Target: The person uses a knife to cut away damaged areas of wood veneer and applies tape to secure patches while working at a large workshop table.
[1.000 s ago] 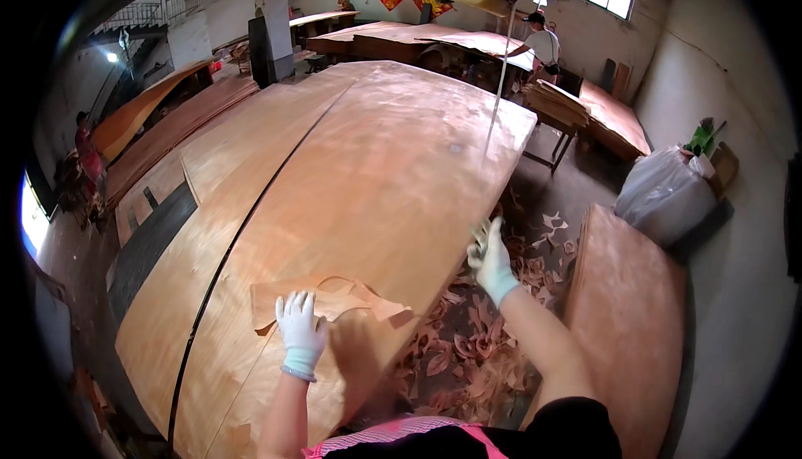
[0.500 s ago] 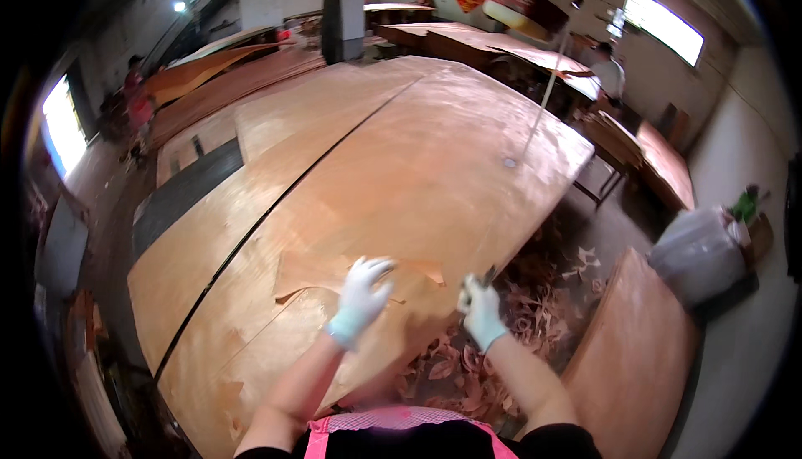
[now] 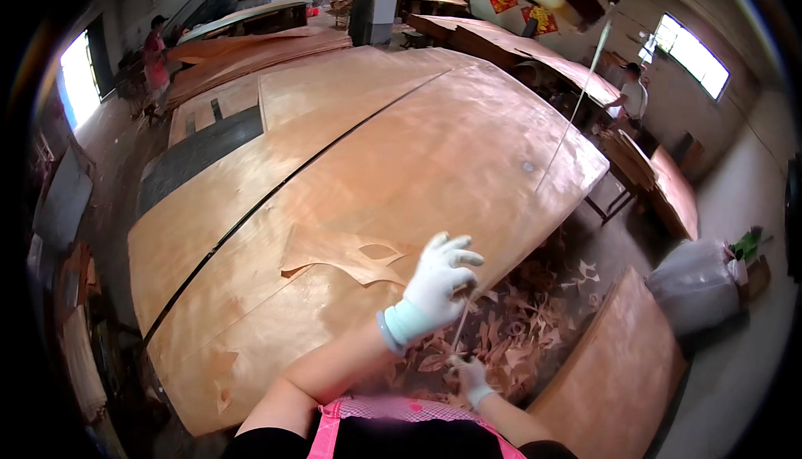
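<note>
The white-gloved left hand and white-gloved right hand are apart, a thin pale strip between them; whether either grips it cannot be told. Left of the left hand, an irregular tan veneer piece lies on the broad tan wooden sheet.

White-gloved left hand near veneer scrap
</note>
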Demonstrator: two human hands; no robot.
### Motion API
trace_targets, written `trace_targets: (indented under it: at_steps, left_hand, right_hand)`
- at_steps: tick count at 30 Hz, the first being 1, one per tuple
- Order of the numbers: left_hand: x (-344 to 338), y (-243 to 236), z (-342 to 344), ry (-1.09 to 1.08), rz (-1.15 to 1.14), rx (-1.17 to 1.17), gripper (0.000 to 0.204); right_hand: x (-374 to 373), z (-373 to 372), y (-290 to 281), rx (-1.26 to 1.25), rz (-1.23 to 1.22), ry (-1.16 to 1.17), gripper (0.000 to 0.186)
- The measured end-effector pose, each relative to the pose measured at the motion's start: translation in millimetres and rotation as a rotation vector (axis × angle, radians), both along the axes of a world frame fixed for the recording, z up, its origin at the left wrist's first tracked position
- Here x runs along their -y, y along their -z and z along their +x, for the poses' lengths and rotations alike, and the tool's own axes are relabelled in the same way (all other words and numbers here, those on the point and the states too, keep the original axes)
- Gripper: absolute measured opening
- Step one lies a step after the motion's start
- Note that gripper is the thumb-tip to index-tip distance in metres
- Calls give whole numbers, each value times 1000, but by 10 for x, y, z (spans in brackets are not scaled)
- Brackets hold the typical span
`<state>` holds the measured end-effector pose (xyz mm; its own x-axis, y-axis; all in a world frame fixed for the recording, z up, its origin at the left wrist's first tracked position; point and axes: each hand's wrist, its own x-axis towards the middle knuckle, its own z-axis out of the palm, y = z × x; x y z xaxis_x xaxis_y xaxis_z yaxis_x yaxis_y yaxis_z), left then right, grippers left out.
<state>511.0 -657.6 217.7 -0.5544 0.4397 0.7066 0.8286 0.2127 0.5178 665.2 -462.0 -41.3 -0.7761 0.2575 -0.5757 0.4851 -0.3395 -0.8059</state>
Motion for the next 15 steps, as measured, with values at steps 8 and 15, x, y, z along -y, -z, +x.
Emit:
trace_targets:
  at_steps: [8, 15]
  left_hand:
    - [572, 270, -6, 30, 515, 793, 28]
    - [1178, 1448, 692, 153, 1027, 1376, 37]
  right_hand:
    - [-1163, 52, -894, -47, 1053, -342, 29]
    - [547, -384, -1619, 228, 544, -1080, 38]
